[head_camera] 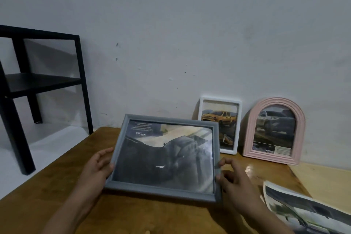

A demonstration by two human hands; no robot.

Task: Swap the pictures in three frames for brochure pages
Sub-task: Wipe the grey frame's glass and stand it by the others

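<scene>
Glossy brown wood makes up the table point(57, 192) that fills the lower part of the head view, with a pale unvarnished board point(321, 182) butting against its right end. Nearest on the right, a curled brochure page point(303, 213) printed with a car lies loose on the tabletop, partly running off the picture's edge.

Both forearms reach in from below to a grey frame point(163, 192) held tilted, its top edge leaning away and its bottom edge low over the table; whether that edge touches the wood cannot be told. The left hand point(96, 169) grips the frame's left side, thumb on the front rail and fingers wrapped behind. The right hand point(233, 175) pinches the right side rail between curled fingertips and thumb. Under the glass sits a dark car picture with a block of small white text at the top left.

Behind the grey frame, partly hidden by its upper right corner, a white frame point(238, 125) stands leaning on the wall point(171, 34) and shows a yellow pickup. Just to its right, apart from it, a pink arched frame point(250, 129) leans the same way, holding a dark vehicle page.

Off the table's left end, a black shelf unit point(79, 74) stands on the pale floor point(47, 146) against the scuffed, speckled white wall.
</scene>
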